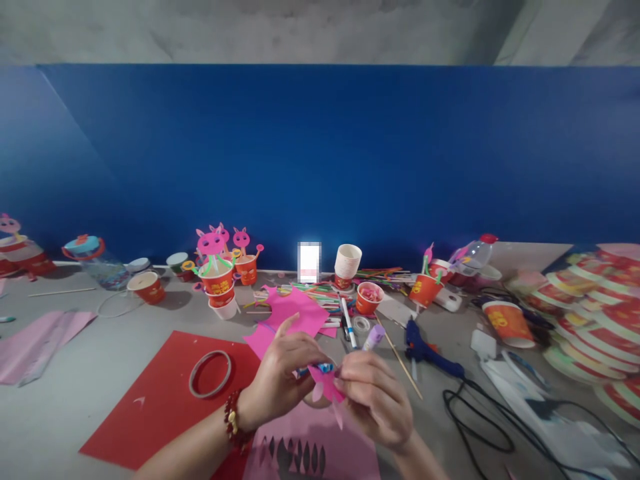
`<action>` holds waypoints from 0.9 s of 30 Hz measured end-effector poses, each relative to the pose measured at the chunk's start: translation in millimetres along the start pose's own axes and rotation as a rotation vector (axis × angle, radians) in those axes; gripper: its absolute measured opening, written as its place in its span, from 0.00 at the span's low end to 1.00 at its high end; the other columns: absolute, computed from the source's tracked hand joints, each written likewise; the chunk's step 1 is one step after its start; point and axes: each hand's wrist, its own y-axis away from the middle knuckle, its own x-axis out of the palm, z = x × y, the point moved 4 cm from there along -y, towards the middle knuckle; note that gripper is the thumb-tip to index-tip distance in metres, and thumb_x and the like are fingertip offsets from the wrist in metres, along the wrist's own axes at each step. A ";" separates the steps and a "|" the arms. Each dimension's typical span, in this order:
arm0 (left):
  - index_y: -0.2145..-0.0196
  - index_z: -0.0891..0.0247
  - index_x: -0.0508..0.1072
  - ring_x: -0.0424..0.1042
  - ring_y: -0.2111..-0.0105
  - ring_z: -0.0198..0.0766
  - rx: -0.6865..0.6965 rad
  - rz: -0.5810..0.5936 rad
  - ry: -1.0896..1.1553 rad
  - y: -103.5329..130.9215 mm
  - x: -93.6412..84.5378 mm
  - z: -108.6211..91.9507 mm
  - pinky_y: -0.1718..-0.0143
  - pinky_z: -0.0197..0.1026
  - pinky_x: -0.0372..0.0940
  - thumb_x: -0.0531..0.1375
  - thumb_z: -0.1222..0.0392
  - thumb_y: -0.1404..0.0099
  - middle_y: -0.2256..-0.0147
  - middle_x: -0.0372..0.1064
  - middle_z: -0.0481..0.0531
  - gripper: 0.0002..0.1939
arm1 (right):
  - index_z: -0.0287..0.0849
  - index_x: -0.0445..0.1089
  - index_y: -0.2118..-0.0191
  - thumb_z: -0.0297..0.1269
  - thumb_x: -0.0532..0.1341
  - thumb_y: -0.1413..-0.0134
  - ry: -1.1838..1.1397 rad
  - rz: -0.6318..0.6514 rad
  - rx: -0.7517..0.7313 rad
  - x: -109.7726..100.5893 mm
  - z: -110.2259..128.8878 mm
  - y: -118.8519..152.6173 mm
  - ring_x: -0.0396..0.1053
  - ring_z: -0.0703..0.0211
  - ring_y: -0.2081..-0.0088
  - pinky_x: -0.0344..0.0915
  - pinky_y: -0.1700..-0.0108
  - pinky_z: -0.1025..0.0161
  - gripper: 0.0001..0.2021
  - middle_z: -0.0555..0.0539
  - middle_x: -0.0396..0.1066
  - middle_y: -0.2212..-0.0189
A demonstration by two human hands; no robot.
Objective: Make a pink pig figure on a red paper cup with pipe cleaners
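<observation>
Above the table's front, both my hands meet around a small pink paper cut-out (327,385) with pointed, ear-like parts. My right hand (379,395) pinches its right edge between thumb and fingers. My left hand (285,371), with a red bead bracelet at the wrist, closes on its left side, index finger raised. A small blue and white piece (326,367) shows at the cut-out's upper edge; what it is, I cannot make out. Below lies a light pink sheet (350,447) with a row of leaf-shaped holes, and behind it a brighter pink cut sheet (297,310).
A red sheet (150,393) bearing a tape ring (211,374) lies left. On the right are a blue glue gun (433,353) with a black cord, a wooden stick (404,363) and a purple glue stick (374,337). Red paper cups (369,299) stand along the back.
</observation>
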 end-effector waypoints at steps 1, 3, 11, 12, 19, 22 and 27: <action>0.62 0.59 0.76 0.75 0.65 0.42 -0.001 -0.004 0.013 0.2 0.2 0.3 0.49 0.49 0.63 0.57 0.63 0.35 0.68 0.78 0.53 0.08 | 0.37 0.73 0.60 0.26 0.58 0.38 -0.002 0.005 0.004 0.2 0.0 0.6 0.72 0.55 0.67 0.74 0.65 0.57 0.06 0.41 0.74 0.71; 0.62 0.60 0.76 0.75 0.64 0.42 -0.018 0.000 0.036 1.4 1.1 1.4 0.51 0.48 0.64 0.57 0.62 0.35 0.67 0.78 0.54 0.07 | 0.37 0.72 0.59 0.26 0.57 0.38 -0.005 0.014 0.011 0.5 0.0 1.8 0.72 0.55 0.67 0.74 0.65 0.56 0.07 0.42 0.74 0.71; 0.63 0.61 0.76 0.74 0.62 0.42 -0.069 0.043 0.023 9.6 1.9 3.4 0.41 0.54 0.55 0.59 0.60 0.35 0.67 0.77 0.53 0.06 | 0.42 0.72 0.61 0.29 0.58 0.38 -0.162 -0.013 0.197 4.0 -7.9 5.0 0.71 0.55 0.68 0.70 0.65 0.57 0.06 0.44 0.73 0.71; 0.63 0.61 0.76 0.74 0.62 0.41 -0.080 0.061 0.028 10.1 2.4 3.8 0.40 0.54 0.54 0.60 0.60 0.34 0.67 0.77 0.52 0.05 | 0.43 0.71 0.63 0.29 0.58 0.39 -0.211 -0.029 0.289 6.2 -12.4 6.8 0.71 0.56 0.68 0.70 0.65 0.58 0.05 0.46 0.72 0.72; 0.66 0.61 0.76 0.75 0.65 0.40 -0.279 0.192 0.045 10.2 7.9 7.2 0.43 0.49 0.59 0.60 0.59 0.34 0.68 0.77 0.50 0.06 | 0.45 0.67 0.51 0.37 0.64 0.42 -0.412 -0.083 0.757 13.9 -37.0 16.8 0.71 0.57 0.63 0.71 0.61 0.62 0.14 0.45 0.71 0.63; 0.71 0.62 0.74 0.74 0.69 0.38 -0.248 0.284 -0.102 12.0 10.3 5.9 0.43 0.50 0.58 0.60 0.62 0.36 0.73 0.75 0.49 0.07 | 0.45 0.66 0.48 0.38 0.67 0.45 -0.393 0.107 0.726 9.2 -34.1 3.5 0.70 0.54 0.56 0.69 0.53 0.58 0.20 0.43 0.70 0.55; 0.74 0.62 0.72 0.73 0.71 0.39 -0.213 0.401 -0.204 15.9 12.2 6.8 0.51 0.47 0.62 0.60 0.61 0.38 0.75 0.74 0.50 0.08 | 0.42 0.73 0.65 0.28 0.65 0.45 -0.322 0.442 0.640 5.4 -25.6 -17.7 0.71 0.56 0.60 0.67 0.56 0.60 0.03 0.47 0.73 0.65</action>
